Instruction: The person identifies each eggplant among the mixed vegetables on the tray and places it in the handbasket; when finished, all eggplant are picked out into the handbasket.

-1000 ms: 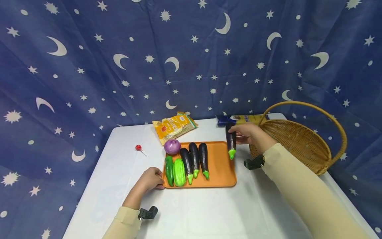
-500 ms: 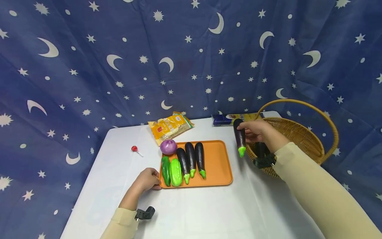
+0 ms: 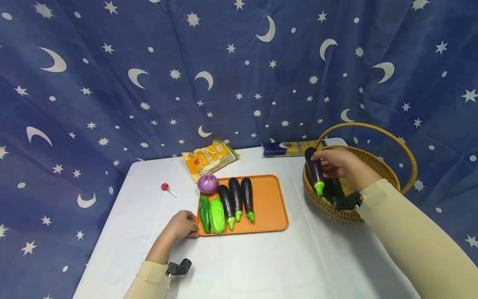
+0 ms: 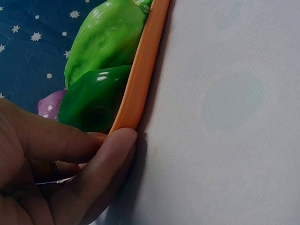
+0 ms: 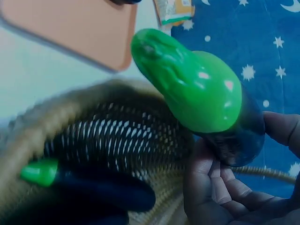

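Note:
My right hand [image 3: 337,162] grips a dark purple eggplant [image 3: 314,171] by its upper part, over the left side of the wicker basket [image 3: 377,164]. Its green stem end [image 5: 192,89] points down in the head view. Another eggplant [image 5: 105,185] lies inside the basket, as the right wrist view shows. At the near left corner of the orange tray [image 3: 269,203], my left hand [image 3: 182,225] pinches the rim between thumb and fingers. On that tray lie three eggplants [image 3: 247,197], a dark green pepper [image 3: 204,214], a light green bumpy vegetable [image 3: 217,216] and a purple onion [image 3: 208,184].
A yellow bag of grain [image 3: 210,160] lies behind the tray. Farther right, a blue and yellow pasta packet [image 3: 289,148] sits by the basket, whose tall handle [image 3: 384,129] arches above it. A red lollipop [image 3: 165,187] rests on the white table [image 3: 239,265] at left.
My right hand has carried the eggplant rightward from above the tray's right edge to over the basket. My left hand stays at the tray corner. The view has shifted slightly.

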`<move>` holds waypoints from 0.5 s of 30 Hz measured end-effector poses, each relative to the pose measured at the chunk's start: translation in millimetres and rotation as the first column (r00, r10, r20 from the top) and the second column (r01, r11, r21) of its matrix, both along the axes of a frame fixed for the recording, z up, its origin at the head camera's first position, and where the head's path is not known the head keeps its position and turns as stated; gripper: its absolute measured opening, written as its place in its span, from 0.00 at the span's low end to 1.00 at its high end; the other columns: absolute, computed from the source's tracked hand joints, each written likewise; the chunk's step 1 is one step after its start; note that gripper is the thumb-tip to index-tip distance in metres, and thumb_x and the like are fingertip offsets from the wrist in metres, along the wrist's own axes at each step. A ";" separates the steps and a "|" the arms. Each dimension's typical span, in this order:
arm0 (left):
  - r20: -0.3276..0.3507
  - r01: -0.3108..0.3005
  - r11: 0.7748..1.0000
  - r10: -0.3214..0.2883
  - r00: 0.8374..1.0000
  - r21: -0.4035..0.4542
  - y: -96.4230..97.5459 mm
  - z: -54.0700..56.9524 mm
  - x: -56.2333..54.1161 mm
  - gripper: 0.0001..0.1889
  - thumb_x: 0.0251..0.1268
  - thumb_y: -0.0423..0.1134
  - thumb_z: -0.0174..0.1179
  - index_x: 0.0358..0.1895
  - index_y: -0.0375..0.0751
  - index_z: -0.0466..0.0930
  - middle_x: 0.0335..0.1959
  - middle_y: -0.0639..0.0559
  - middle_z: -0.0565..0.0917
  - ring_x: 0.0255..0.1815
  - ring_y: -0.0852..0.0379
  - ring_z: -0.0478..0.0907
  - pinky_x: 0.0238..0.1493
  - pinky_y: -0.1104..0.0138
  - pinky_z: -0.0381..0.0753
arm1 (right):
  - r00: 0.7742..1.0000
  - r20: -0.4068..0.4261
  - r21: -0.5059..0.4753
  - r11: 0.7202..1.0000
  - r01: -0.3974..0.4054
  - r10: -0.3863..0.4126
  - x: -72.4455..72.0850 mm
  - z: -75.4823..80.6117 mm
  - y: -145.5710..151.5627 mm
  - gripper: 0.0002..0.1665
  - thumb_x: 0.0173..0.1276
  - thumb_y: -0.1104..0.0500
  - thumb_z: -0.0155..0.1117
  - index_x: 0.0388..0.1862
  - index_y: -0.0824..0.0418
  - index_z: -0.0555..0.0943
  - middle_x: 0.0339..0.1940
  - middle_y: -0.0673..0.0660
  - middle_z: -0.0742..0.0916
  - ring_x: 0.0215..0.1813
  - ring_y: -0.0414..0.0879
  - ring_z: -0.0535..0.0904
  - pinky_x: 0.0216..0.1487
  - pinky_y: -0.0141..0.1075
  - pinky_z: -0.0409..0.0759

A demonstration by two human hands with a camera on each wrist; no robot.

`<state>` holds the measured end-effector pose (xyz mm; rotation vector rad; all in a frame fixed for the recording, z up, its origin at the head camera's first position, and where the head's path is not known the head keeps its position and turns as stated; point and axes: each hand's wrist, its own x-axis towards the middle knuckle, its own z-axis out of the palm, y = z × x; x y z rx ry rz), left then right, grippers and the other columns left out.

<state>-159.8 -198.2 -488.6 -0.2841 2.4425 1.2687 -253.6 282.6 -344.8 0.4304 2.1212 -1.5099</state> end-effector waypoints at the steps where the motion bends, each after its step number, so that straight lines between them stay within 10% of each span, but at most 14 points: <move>1: 0.000 -0.002 1.000 0.002 1.000 0.002 -0.6 0.6 0.2 0.12 0.54 0.22 0.61 0.43 0.26 0.75 0.31 0.42 0.77 0.23 0.53 0.83 0.28 0.63 0.87 | 1.000 0.001 0.002 1.000 -0.003 0.003 0.4 0.7 2.6 0.47 0.71 0.50 0.60 0.79 0.67 0.51 0.65 0.66 0.71 0.41 0.43 0.81 0.44 0.33 0.86; 15: -0.008 -0.008 1.000 0.008 1.000 -0.003 -3.0 3.3 1.3 0.12 0.54 0.22 0.61 0.43 0.26 0.75 0.31 0.42 0.77 0.24 0.53 0.83 0.28 0.63 0.87 | 1.000 0.006 -0.002 1.000 0.028 -0.028 -0.7 -0.4 47.1 0.44 0.72 0.51 0.60 0.77 0.68 0.53 0.40 0.53 0.81 0.35 0.41 0.84 0.44 0.35 0.87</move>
